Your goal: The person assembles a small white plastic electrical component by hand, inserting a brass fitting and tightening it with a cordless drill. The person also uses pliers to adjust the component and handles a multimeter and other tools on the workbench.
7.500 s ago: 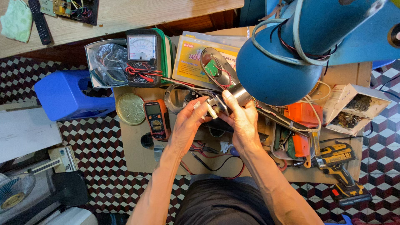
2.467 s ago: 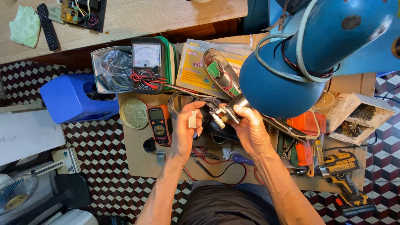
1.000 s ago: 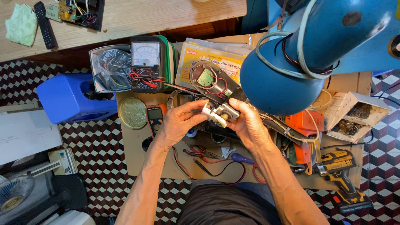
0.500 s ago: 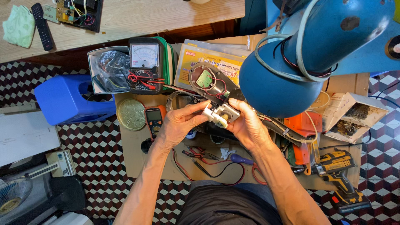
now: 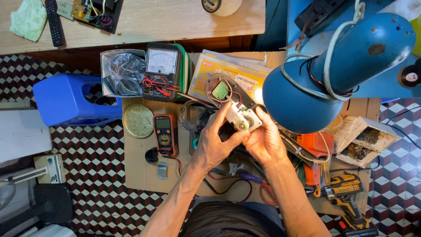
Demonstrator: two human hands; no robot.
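Head view: small metal motor block [image 5: 244, 120] sits clamped between both hands above the tabletop [image 5: 140, 171]. Left hand [image 5: 213, 145] fingers close on it from 8 o'clock, right hand [image 5: 262, 141] fingers from 4 o'clock; both equally near.

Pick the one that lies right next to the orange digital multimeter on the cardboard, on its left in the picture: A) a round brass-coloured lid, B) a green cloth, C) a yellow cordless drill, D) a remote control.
A: the round brass-coloured lid lies on the cardboard just beside the orange digital multimeter.
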